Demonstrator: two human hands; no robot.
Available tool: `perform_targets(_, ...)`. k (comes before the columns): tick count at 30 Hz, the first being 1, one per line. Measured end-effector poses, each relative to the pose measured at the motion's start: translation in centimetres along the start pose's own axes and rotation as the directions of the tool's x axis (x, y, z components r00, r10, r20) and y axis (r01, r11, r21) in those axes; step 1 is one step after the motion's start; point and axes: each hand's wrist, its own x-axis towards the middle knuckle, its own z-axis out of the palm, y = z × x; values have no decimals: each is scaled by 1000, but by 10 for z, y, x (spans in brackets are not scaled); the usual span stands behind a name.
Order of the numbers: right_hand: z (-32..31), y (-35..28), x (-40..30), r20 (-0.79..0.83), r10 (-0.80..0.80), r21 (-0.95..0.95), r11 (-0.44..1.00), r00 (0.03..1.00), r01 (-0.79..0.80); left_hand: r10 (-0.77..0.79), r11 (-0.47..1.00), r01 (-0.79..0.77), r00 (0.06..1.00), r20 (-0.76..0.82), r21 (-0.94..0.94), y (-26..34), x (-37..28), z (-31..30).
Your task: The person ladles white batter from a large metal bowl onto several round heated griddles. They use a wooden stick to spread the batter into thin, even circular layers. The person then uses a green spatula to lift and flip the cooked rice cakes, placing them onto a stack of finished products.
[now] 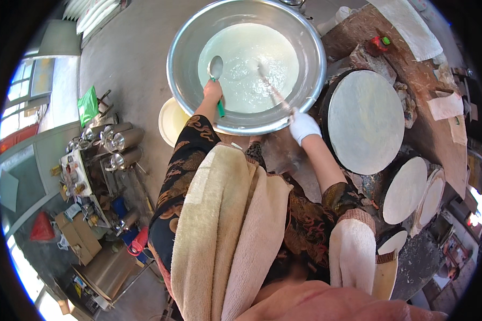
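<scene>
A wide metal basin (311,72) holds a pale, milky liquid (241,72) with a rippled surface. My bare left hand (213,91) is closed around the green handle of a metal spoon (216,67), its bowl up over the basin's left side. On my right hand (304,125) is a white glove; it grips the long, thin handle of a utensil (277,94) at the basin's near right rim. The utensil's far end is motion-blurred over the liquid, so its kind is unclear. A cream-coloured round tub (169,122) stands partly under the basin's left side.
Large round pale discs with dark rims (365,122) stand at the right, beside a brown board (425,120) bearing cloths and a red bottle with a green cap (377,45). Metal cylinders (124,140) and a cluttered small table lie left. A towel (213,224) covers my lap.
</scene>
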Motion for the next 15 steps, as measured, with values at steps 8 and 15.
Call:
perform_targets(8, -14, -21, 1, 304, -51, 662, 730, 951, -172, 124, 989, -130, 989, 85, 69, -9, 14, 25)
perform_targets(15, 24, -5, 4, 288, 80, 760, 587, 954, -279, 7, 862, 140, 958, 288, -487, 5, 0, 57)
